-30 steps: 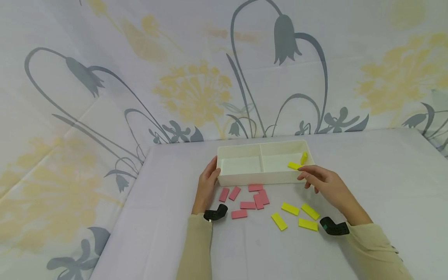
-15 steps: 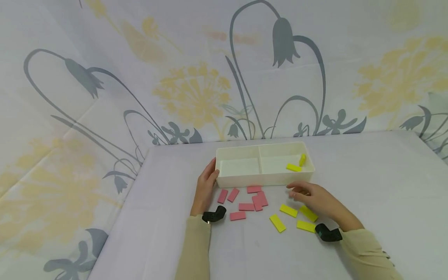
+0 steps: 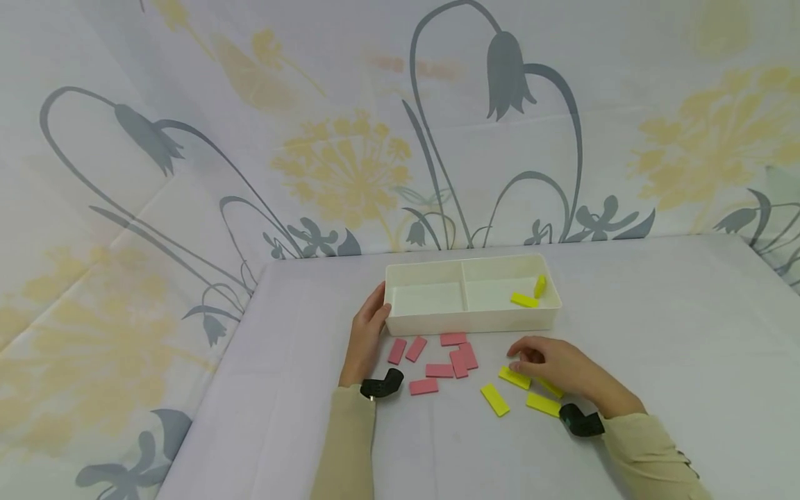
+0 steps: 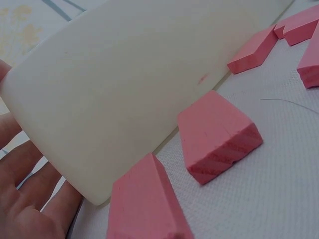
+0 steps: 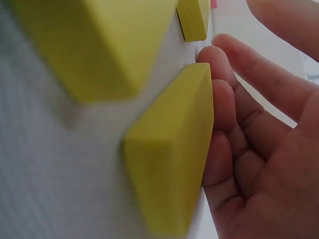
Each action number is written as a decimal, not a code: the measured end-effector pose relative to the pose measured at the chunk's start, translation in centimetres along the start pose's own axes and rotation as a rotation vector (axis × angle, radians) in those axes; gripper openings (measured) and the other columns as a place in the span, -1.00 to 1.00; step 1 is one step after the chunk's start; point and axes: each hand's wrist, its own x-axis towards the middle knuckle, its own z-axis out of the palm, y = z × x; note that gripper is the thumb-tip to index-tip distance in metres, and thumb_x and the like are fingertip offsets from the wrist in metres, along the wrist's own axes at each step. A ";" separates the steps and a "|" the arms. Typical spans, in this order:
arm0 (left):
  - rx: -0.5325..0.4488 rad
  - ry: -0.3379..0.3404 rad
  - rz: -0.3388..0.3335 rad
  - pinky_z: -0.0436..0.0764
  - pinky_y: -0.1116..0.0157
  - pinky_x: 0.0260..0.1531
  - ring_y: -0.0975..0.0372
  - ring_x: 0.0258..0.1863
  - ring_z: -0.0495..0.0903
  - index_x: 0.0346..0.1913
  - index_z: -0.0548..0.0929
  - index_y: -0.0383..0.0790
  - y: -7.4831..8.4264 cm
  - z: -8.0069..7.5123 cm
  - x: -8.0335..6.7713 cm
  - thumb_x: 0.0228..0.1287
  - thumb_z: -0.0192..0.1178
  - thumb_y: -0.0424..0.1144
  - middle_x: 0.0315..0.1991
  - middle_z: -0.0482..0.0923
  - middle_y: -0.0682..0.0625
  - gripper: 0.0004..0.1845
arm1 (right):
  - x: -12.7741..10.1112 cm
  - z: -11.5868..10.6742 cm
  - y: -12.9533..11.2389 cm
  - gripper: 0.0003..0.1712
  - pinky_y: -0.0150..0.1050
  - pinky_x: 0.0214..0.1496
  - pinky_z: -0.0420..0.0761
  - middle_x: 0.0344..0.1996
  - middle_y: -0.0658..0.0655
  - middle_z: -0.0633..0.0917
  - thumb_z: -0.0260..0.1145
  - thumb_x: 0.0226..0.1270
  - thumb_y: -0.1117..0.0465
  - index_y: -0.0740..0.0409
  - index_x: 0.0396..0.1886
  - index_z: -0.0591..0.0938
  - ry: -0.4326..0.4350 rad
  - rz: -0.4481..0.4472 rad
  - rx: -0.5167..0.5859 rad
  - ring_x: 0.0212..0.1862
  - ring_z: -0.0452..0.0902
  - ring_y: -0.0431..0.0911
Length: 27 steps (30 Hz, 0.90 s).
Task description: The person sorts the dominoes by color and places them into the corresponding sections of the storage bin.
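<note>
On the table (image 3: 656,312), the left hand (image 3: 369,333) rests open, steadying the tray (image 3: 469,321); the right hand (image 3: 550,362), below the tray, pinches a yellow block (image 3: 514,377).

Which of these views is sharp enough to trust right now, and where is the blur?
Head view: evenly lit, soft shadows, sharp on the white tray and the right hand; the edges bend. Left wrist view: dim and close, yet the pink blocks show crisp grain. Right wrist view: the near yellow block is blurred, the fingers only a little sharper.
</note>
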 end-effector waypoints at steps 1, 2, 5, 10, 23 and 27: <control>0.003 -0.002 -0.001 0.22 0.18 0.16 0.14 0.28 0.13 0.33 0.17 -0.13 0.4 0.0 -0.1 0.35 -0.08 -0.15 0.31 0.15 -0.05 -0.48 | 0.0 0.0 -0.1 -0.69 -0.28 -0.41 0.33 -0.51 -0.04 0.44 0.24 0.13 -0.09 -0.03 -0.22 0.56 -0.004 -0.005 -0.007 -0.40 0.33 -0.15; 0.004 0.001 -0.001 0.22 0.18 0.16 0.14 0.28 0.14 0.33 0.18 -0.13 0.4 0.0 -0.1 0.35 -0.07 -0.14 0.31 0.15 -0.04 -0.48 | 0.0 0.1 -0.1 -0.69 -0.29 -0.42 0.32 -0.52 -0.04 0.43 0.25 0.11 -0.10 -0.03 -0.24 0.56 -0.008 -0.013 -0.013 -0.41 0.33 -0.16; 0.019 0.024 -0.006 0.23 0.17 0.16 0.16 0.27 0.16 0.32 0.21 -0.09 0.4 0.0 -0.2 0.35 -0.07 -0.17 0.30 0.18 -0.02 -0.51 | 0.0 0.2 -0.1 -0.67 -0.31 -0.44 0.30 -0.53 -0.05 0.41 0.30 0.06 -0.09 -0.02 -0.25 0.56 -0.017 -0.048 -0.018 -0.43 0.31 -0.17; 0.014 0.045 -0.016 0.22 0.14 0.16 0.21 0.25 0.18 0.29 0.27 0.01 -0.4 -0.1 0.0 0.33 -0.05 -0.21 0.28 0.22 0.02 -0.54 | -0.3 0.4 -0.2 -0.63 -0.33 -0.42 0.31 -0.50 -0.06 0.40 0.38 -0.04 -0.04 -0.02 -0.26 0.53 -0.016 -0.084 -0.044 -0.42 0.30 -0.19; 0.014 0.029 -0.002 0.23 0.17 0.15 0.21 0.26 0.18 0.31 0.24 -0.05 -0.7 0.0 0.1 0.34 -0.06 -0.20 0.29 0.20 0.02 -0.53 | -0.6 0.7 -0.4 -0.77 -0.35 -0.40 0.37 -0.50 -0.13 0.41 0.41 -0.05 0.06 -0.08 -0.44 0.51 -0.018 -0.077 -0.124 -0.42 0.31 -0.21; 0.014 0.030 0.001 0.23 0.17 0.15 0.20 0.26 0.17 0.31 0.23 -0.06 -0.5 0.0 0.2 0.35 -0.07 -0.21 0.29 0.20 0.01 -0.52 | -0.4 0.4 -0.5 -0.79 -0.30 -0.36 0.38 -0.48 -0.13 0.45 0.39 -0.01 0.08 -0.06 -0.42 0.51 -0.022 -0.052 -0.096 -0.41 0.33 -0.19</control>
